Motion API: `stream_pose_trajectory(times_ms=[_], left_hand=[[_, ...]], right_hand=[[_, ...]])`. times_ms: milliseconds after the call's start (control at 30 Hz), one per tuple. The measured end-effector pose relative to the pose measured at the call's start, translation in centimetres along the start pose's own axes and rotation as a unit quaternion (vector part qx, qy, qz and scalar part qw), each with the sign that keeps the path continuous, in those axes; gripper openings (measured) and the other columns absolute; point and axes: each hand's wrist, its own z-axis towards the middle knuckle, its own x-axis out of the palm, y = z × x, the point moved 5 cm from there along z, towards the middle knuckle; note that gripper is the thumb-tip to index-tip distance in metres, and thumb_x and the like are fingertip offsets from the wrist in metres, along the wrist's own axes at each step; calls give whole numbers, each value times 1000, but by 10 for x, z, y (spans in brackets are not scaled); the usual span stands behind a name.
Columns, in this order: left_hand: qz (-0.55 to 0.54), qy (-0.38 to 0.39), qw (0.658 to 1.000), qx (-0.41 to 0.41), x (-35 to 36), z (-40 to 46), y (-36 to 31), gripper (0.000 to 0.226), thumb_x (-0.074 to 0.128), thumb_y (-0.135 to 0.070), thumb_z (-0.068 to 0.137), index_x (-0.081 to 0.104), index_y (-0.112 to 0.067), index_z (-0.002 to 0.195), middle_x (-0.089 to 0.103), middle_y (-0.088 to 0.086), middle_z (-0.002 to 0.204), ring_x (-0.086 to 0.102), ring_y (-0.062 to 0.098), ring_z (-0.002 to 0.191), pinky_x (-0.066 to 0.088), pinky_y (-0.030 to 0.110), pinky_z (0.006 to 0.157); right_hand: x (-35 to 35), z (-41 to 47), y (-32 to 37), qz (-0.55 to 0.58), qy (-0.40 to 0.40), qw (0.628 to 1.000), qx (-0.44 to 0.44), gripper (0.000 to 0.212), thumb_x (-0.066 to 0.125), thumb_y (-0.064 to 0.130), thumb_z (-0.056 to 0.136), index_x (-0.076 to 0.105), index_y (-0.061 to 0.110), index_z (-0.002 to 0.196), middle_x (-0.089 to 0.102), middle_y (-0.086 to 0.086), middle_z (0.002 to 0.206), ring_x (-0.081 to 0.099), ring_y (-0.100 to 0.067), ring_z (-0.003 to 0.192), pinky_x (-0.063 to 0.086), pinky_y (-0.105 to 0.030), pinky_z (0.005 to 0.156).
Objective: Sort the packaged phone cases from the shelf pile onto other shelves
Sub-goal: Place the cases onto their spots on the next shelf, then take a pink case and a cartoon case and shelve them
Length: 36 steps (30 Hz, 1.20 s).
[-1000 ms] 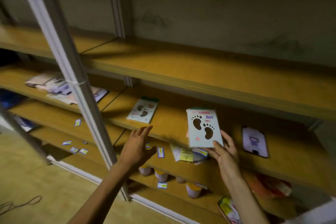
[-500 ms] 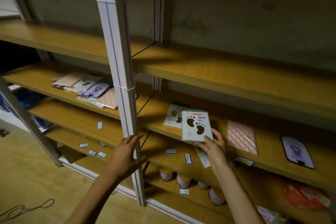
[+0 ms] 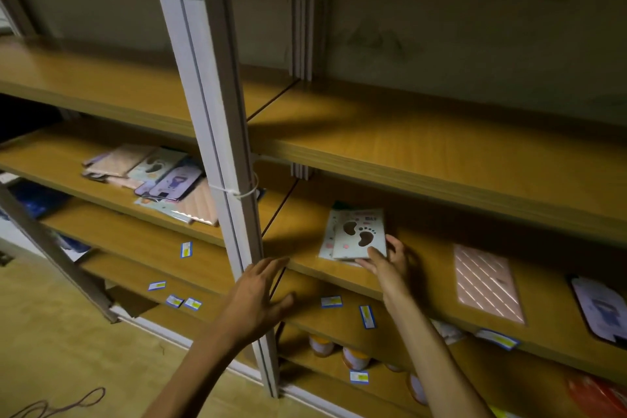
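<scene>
Here the right hand [image 3: 386, 266] pinches the footprint case [image 3: 360, 234], which hides most of a second pack [image 3: 327, 241] beneath. The left hand [image 3: 256, 299] hangs spread and empty beside the white post [image 3: 210, 132]; the pile [image 3: 159, 180] is blurred.

Dim wooden shelves [image 3: 424, 153], tan floor [image 3: 68, 332]

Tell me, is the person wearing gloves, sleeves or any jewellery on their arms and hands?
No. Both the left hand and the right hand are bare, without gloves. No ring, watch or bracelet can be made out in the dim light. Both forearms are uncovered as far as the bottom edge of the picture, so no sleeve is in view.
</scene>
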Motion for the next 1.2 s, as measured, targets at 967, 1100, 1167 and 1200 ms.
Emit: stream_pose_trajectory(times_ms=[967,1100,1167,1200], left_hand=[[-42,-53,996,-53,-96,-84,112,77,46,-62,69,49,-22,135,55,0,132,57,21,113,44,28,87],[-43,-80,992,-83,-126,-127,157,71,50,-59,71,51,-23,133,57,-4,127,57,16,113,44,25,87],[-43,-94,990,-96,-140,-144,174,69,51,-57,71,52,-23,131,58,-8,122,58,14,109,46,25,86],[-46,-100,989,-102,-146,-152,182,69,52,-57,71,52,-23,131,57,-10,121,59,13,108,47,26,86]], right_hand=[[99,-141,-11,-429,135,865,-221,54,66,34,85,45,32,135,48,5,136,49,-10,117,45,-34,98],[150,-173,-38,-440,170,855,-218,54,66,39,84,45,36,134,50,8,131,49,-9,115,47,-30,95],[176,-186,-48,-440,200,847,-222,52,65,38,85,44,36,134,50,9,127,50,-7,114,48,-27,91],[189,-191,-52,-438,212,845,-222,52,65,37,86,45,35,133,51,9,124,50,-7,112,49,-27,90]])
